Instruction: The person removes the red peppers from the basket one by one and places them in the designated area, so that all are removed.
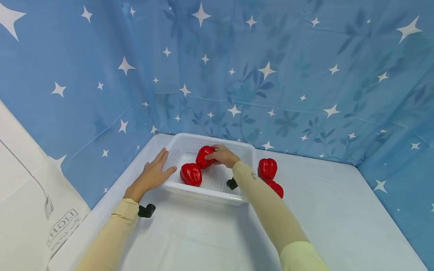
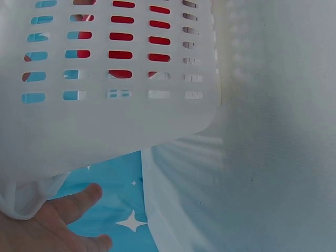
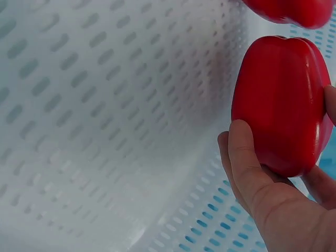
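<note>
My right hand (image 1: 224,155) reaches into a white perforated plastic basket (image 1: 203,192) and grips a red bell pepper (image 1: 204,155). In the right wrist view, fingers and thumb curl round both sides of that glossy pepper (image 3: 281,105). A second red bell pepper (image 1: 191,174) lies in the basket, just left of the held one and nearer me. At the basket's left end is my left hand (image 1: 152,176), fingers straight and thumb spread, overlapping the rim in the head view. The left wrist view shows this hand (image 2: 58,223) below the slotted basket wall (image 2: 121,121).
Right of the basket, two more red bell peppers, one farther back (image 1: 267,168) and one nearer (image 1: 275,188), lie on the white-covered table (image 1: 325,210); my right sleeve partly covers the nearer one. A blue star-patterned curtain (image 1: 217,90) borders the table's back and sides.
</note>
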### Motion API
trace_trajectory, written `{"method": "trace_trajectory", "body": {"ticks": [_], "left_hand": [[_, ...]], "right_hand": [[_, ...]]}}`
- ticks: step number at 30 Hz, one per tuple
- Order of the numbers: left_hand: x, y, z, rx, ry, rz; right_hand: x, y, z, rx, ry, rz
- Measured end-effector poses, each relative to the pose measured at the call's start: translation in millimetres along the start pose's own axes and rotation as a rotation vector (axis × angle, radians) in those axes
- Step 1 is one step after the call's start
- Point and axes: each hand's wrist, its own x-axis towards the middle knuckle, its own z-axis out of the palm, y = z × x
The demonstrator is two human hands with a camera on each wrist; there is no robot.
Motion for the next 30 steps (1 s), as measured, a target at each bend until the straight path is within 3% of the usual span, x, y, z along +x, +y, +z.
{"method": "trace_trajectory", "body": {"ticks": [15, 30], "left_hand": [[0.4, 2.9, -0.6, 0.016, 0.002, -0.013], [-1.0, 5.1, -1.7, 0.006, 0.004, 0.002]], "right_hand": [[-9, -16, -17, 0.049, -0.019, -0.025], [-22, -19, -40, 0.011, -0.035, -0.052]]}}
